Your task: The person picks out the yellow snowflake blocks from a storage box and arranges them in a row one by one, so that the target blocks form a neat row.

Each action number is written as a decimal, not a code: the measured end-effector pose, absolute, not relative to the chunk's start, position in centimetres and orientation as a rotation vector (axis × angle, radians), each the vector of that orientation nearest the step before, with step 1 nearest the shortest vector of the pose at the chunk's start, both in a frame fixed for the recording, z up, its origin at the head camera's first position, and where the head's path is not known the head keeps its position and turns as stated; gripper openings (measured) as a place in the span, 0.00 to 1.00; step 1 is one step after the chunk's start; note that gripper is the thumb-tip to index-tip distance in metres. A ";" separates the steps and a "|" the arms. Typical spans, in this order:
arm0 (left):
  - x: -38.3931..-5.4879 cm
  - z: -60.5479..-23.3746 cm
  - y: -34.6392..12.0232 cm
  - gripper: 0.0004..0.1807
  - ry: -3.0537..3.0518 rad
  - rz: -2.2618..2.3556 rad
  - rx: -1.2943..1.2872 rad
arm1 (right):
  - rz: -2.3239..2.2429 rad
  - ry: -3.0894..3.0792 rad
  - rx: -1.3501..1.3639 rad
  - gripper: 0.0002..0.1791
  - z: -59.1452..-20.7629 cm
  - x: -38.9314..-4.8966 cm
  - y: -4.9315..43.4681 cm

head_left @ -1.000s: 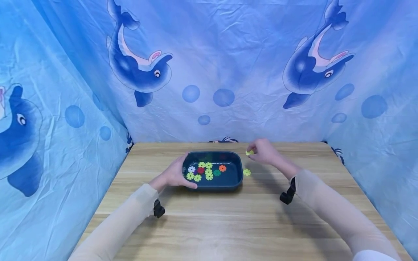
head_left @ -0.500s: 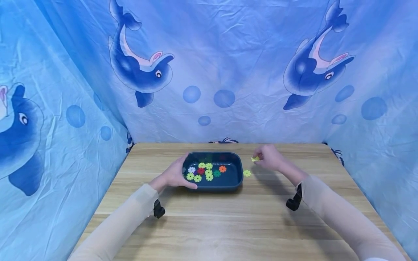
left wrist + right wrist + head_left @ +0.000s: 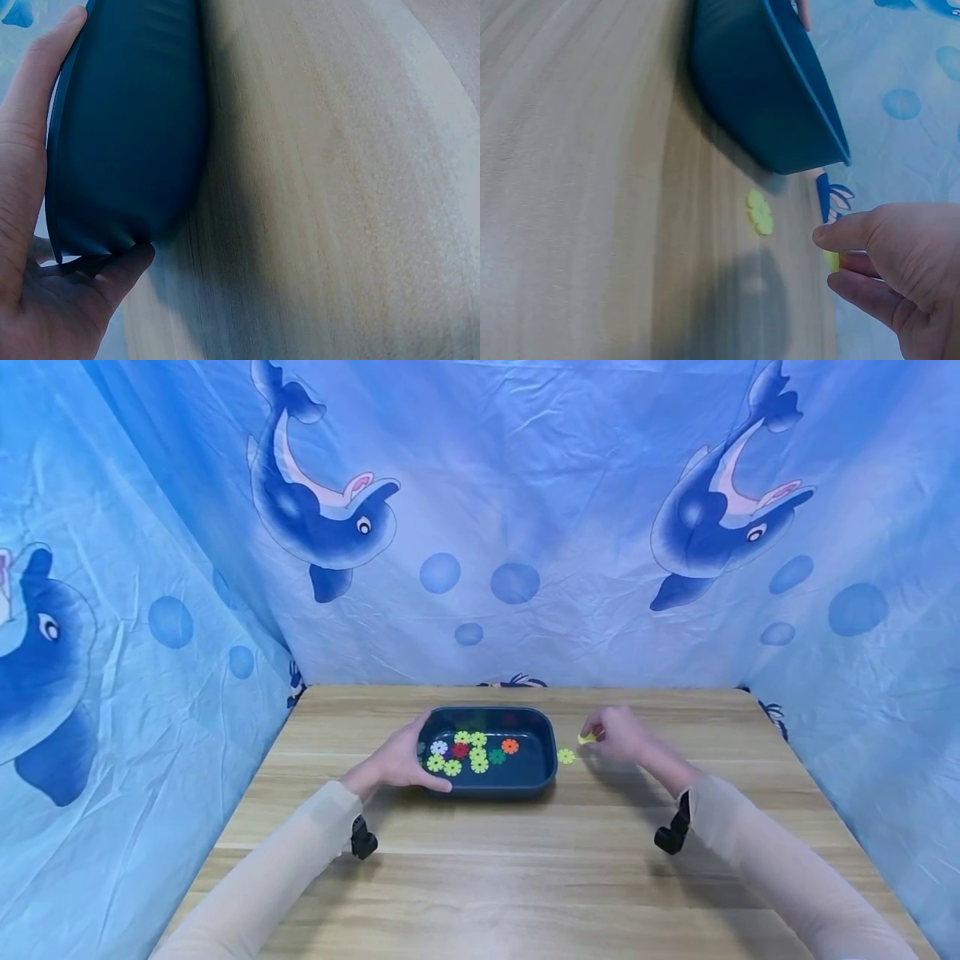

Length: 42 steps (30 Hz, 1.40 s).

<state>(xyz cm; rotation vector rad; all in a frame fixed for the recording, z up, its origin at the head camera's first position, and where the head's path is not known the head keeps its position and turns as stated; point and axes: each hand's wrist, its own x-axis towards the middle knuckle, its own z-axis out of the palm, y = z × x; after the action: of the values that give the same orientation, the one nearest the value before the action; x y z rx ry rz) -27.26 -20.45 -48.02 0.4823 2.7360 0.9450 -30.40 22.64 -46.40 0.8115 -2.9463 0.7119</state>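
Blue dolphin backdrop (image 3: 465,460); wood-grain counter (image 3: 487,877). Box (image 3: 534,770), dark, on the counter: mixed discs (image 3: 479,755) inside, mostly yellow; left side grasped by the left hand (image 3: 399,758), unchanged. Right hand (image 3: 621,733): pinching one yellow disc (image 3: 587,739), to the right of the box. Latest change: right hand shifted toward the near side, bringing its disc close to a loose disc (image 3: 566,757) beside the box; both apparently remain to be dealt with, outside it.

Wood-grain table (image 3: 480,877), dark tray (image 3: 528,770), yellow disc (image 3: 566,757) (notched)
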 end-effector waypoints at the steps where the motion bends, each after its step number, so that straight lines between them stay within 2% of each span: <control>1: -27.2 -48.0 -20.5 0.84 2.738 0.941 0.482 | 0.701 -2.955 0.808 0.06 -46.6 -30.4 22.6; 19: -27.4 -48.4 -20.6 0.85 2.747 0.937 0.470 | 0.628 -2.920 0.909 0.06 -49.1 -30.3 22.6; 42: -27.6 -48.4 -20.5 0.84 2.733 0.961 0.481 | 0.677 -3.025 0.937 0.05 -49.0 -30.6 22.8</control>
<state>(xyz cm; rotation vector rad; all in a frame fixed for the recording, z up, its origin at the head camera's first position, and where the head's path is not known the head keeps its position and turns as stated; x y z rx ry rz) -27.63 -20.54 -48.36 0.4813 2.7333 0.9608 -30.61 22.78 -48.97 0.9369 -3.0246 0.6769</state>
